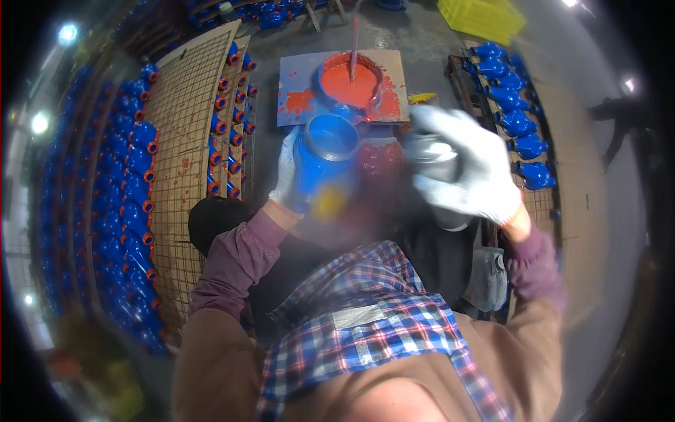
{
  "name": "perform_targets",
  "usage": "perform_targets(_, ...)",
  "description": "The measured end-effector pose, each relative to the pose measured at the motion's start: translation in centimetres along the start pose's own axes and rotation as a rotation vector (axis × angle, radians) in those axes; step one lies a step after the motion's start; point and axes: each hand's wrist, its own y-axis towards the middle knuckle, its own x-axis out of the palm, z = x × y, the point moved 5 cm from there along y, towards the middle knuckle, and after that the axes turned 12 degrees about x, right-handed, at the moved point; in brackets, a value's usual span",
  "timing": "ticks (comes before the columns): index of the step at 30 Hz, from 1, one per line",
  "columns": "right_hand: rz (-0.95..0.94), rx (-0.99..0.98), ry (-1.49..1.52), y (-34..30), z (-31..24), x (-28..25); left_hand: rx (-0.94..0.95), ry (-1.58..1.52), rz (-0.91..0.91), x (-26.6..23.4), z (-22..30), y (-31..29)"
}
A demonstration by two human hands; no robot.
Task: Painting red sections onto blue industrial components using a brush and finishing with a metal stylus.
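Fitting (320,169), blue and round-mouthed, rests against the left hand (284,172), which grips its left side. Whether the blurred right hand (478,169) grips anything, I cannot tell

Your gloved left hand (286,170) grips, pointing upward, left of centre; your gloved right hand (472,163) curls, blurred, right of centre.

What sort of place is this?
Maybe a workshop for painting parts: there's a round tub of bright red paint, rows of glossy blue, red-rimmed parts on the left, and a glossy blue, round-mouthed part in the white-gloved left hand.
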Motion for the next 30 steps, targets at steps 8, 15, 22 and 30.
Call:
perform_targets(8, 0.481, 0.738, -0.040, -17.2, 10.7, 0.5, -0.019, -0.277, -0.011, -0.9, -0.1, -0.8)
perform_targets(15, 0.149, 1.303, -0.257, -34.4, 23.3, 19.2, 0.021, -0.280, -0.071, -1.1, -0.7, -0.3)
perform_targets(22, -0.083, 1.676, -0.383, -36.5, 24.3, 17.6, 0.003, -0.428, -0.196, 0.1, -1.4, -0.4)
perform_targets(30, 0.337, 0.199, -0.176, -9.7, 1.0, 6.8, -0.014, -0.400, -0.264, 0.5, -1.9, 0.1)
